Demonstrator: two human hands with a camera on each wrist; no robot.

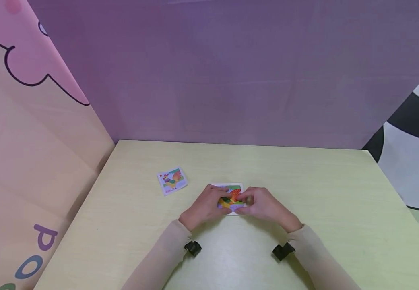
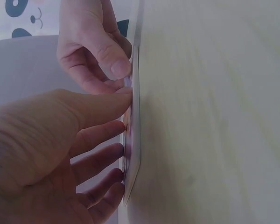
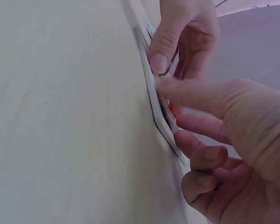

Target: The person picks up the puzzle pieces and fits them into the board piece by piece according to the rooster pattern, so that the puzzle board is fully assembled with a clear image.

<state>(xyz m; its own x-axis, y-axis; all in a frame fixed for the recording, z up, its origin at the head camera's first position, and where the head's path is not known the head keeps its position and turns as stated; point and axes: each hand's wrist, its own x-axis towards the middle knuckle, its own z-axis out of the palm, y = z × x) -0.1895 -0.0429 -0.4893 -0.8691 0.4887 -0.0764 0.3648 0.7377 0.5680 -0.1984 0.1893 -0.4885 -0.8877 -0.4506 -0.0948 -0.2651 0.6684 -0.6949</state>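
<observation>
A small picture puzzle board (image 1: 236,184) with a pale rim and a colourful picture lies flat on the table, between both hands. My left hand (image 1: 207,205) rests on its left part, thumb at the near edge and fairly straight fingertips touching the picture. From the right side, my right hand (image 1: 265,205) pinches at the picture's right part between thumb and forefinger. In the right wrist view, a thin puzzle piece (image 3: 167,109) with a dark edge shows between that thumb and the fingers. Its outline is mostly hidden by the fingers.
A square picture card (image 1: 172,181) with a white border lies tilted on the pale wooden table (image 1: 303,173), farther back and to the left. A purple wall panel (image 1: 231,80) stands along the far edge, with printed panels at both sides.
</observation>
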